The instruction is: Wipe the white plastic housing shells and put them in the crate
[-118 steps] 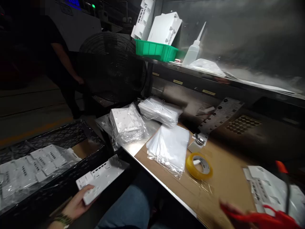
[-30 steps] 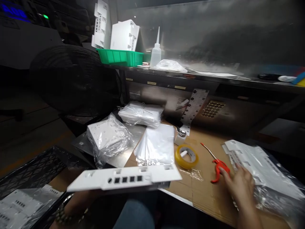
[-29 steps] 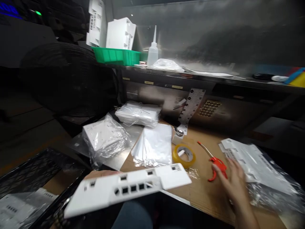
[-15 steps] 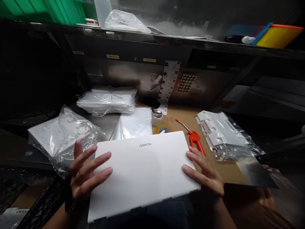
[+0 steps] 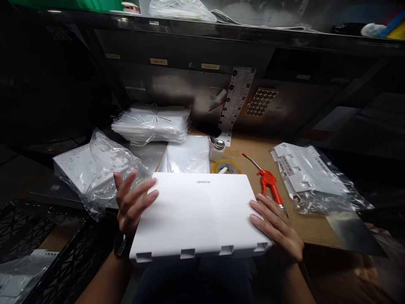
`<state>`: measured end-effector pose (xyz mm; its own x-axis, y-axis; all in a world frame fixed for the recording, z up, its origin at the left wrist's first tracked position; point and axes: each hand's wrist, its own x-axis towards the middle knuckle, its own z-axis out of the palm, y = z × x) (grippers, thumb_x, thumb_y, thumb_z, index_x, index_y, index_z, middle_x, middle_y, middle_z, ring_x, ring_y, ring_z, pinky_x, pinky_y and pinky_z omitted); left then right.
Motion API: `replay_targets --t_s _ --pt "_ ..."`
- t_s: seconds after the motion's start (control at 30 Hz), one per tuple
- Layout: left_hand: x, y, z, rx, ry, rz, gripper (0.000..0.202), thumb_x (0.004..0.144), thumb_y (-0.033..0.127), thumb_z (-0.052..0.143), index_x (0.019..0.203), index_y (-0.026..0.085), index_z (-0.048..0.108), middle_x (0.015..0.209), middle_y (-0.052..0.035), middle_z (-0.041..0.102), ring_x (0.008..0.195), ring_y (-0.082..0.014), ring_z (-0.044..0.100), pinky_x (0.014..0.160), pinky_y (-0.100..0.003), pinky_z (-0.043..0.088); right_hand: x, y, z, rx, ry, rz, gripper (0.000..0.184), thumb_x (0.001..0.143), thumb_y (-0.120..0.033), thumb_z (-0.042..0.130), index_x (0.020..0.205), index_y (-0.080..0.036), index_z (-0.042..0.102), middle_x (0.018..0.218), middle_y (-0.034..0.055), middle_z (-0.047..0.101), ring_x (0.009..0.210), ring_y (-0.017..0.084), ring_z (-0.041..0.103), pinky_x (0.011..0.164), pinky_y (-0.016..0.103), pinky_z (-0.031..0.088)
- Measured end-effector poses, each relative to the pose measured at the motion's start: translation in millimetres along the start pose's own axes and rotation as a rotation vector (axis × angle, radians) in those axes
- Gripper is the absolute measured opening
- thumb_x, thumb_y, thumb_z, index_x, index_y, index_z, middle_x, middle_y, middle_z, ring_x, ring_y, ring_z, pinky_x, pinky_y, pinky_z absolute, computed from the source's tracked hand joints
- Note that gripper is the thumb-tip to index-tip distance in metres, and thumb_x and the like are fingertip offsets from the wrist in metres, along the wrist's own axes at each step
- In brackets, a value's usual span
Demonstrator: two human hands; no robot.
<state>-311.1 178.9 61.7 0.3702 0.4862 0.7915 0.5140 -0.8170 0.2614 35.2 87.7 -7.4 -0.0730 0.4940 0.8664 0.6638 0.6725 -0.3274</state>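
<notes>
A white HUAWEI cover (image 5: 202, 215) is between my hands at the table's near edge, its lettering upside down to me. Square notches run along its near edge. My left hand (image 5: 134, 202) holds its left side, fingers spread and fingertips at the far left corner; the thumb is hidden. At the right side my right hand (image 5: 280, 226) grips the cover, fingers lying on top and thumb out of sight. Just beyond that hand lies a red air blow gun (image 5: 268, 181). Behind the cover are a roll of yellow tape (image 5: 234, 166) and white plastic sheets or bags (image 5: 190, 155).
Bagged white parts lie at left (image 5: 95, 164) and right (image 5: 313, 173). A wrapped stack of white sheets (image 5: 152, 124) sits behind, near a small dispenser bottle (image 5: 217, 152). A metal shelf (image 5: 190, 31) crosses above. At lower left stands a black crate (image 5: 66, 257).
The cover has tilted, so its notched near edge now faces me. My left hand has shifted toward its far left corner. The view has moved slightly left and down.
</notes>
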Motion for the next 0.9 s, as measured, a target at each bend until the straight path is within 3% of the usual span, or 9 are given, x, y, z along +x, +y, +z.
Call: replay_targets --t_s 0.1,0.23,0.37,0.43,0.53,0.6,0.7,0.77,0.9 --pt "13 3 9.1 -0.040 0.030 0.115 0.036 0.109 0.035 0.044 0.145 0.035 0.049 0.119 0.0021 0.076 0.126 -0.0261 0.063 0.129 -0.068 0.014 5 1 -3 0.021 -0.004 0.005 0.040 0.101 -0.018 0.049 0.136 -0.028 0.066 0.138 0.0082 0.068 0.131 0.034 0.062 0.107 0.062 0.051" --pt "10 -3 14.3 -0.379 -0.187 -0.151 0.039 0.102 0.056 0.051 0.125 0.028 0.066 0.103 -0.0032 0.080 0.102 -0.0260 0.075 0.120 -0.054 0.043 10 -2 -14 0.291 -0.112 0.150 0.033 0.099 -0.026 0.059 0.130 -0.030 0.070 0.116 0.0064 0.078 0.116 0.028 0.071 0.108 0.057 0.053" --pt "3 -10 21.4 -0.545 -0.400 -0.368 0.042 0.093 0.058 0.068 0.107 0.018 0.072 0.095 -0.0079 0.079 0.081 -0.0238 0.077 0.072 -0.032 0.066 -14 -4 -18 0.710 -0.368 0.722 0.042 0.097 -0.048 0.059 0.134 -0.029 0.068 0.135 0.0122 0.069 0.125 0.032 0.067 0.103 0.048 0.057" --pt "9 -20 27.8 -0.536 -0.524 -0.353 0.054 0.087 0.065 0.069 0.115 0.019 0.072 0.098 -0.0079 0.079 0.084 -0.0246 0.077 0.070 -0.031 0.066 -34 0 -17 0.815 -0.264 1.043 0.049 0.091 -0.056 0.067 0.128 -0.024 0.072 0.133 0.0153 0.070 0.126 0.035 0.065 0.104 0.048 0.056" --pt "27 -49 43.8 -0.457 -0.641 -0.272 0.077 0.085 0.082 0.052 0.127 0.020 0.067 0.124 -0.0130 0.072 0.122 -0.0317 0.065 0.105 -0.047 0.056 -55 8 -16 0.819 0.112 1.403 0.047 0.075 -0.058 0.083 0.105 -0.022 0.078 0.110 0.0137 0.079 0.108 0.036 0.074 0.096 0.048 0.061" --pt "37 -73 58.4 -0.334 -0.651 -0.232 0.069 0.093 0.075 0.048 0.131 0.019 0.063 0.135 -0.0148 0.065 0.142 -0.0332 0.046 0.120 -0.056 0.037 -57 13 -18 0.786 0.312 1.566 0.050 0.073 -0.058 0.085 0.106 -0.022 0.075 0.102 0.0110 0.081 0.099 0.034 0.077 0.090 0.047 0.064" --pt "43 -100 78.4 -0.192 -0.763 -0.125 0.065 0.088 0.072 0.062 0.122 0.017 0.066 0.124 -0.0145 0.068 0.140 -0.0344 0.046 0.126 -0.059 0.022 -47 14 -24 0.775 0.468 1.632 0.059 0.077 -0.060 0.081 0.119 -0.020 0.070 0.106 0.0106 0.080 0.100 0.032 0.077 0.090 0.046 0.065" --pt "40 -107 84.1 -0.137 -0.869 -0.045 0.069 0.078 0.076 0.070 0.114 0.018 0.068 0.111 -0.0119 0.070 0.122 -0.0329 0.059 0.122 -0.054 0.031 -38 13 -27 0.762 0.540 1.600 0.060 0.077 -0.060 0.080 0.120 -0.020 0.069 0.108 0.0097 0.080 0.102 0.032 0.077 0.090 0.043 0.066" --pt "35 -104 72.0 -0.026 -0.994 0.002 0.060 0.079 0.075 0.071 0.101 0.020 0.066 0.098 -0.0075 0.067 0.091 -0.0278 0.063 0.079 -0.038 0.052 -31 11 -30 0.773 0.599 1.536 0.060 0.082 -0.059 0.077 0.128 -0.021 0.066 0.119 0.0081 0.077 0.110 0.029 0.074 0.091 0.038 0.065"
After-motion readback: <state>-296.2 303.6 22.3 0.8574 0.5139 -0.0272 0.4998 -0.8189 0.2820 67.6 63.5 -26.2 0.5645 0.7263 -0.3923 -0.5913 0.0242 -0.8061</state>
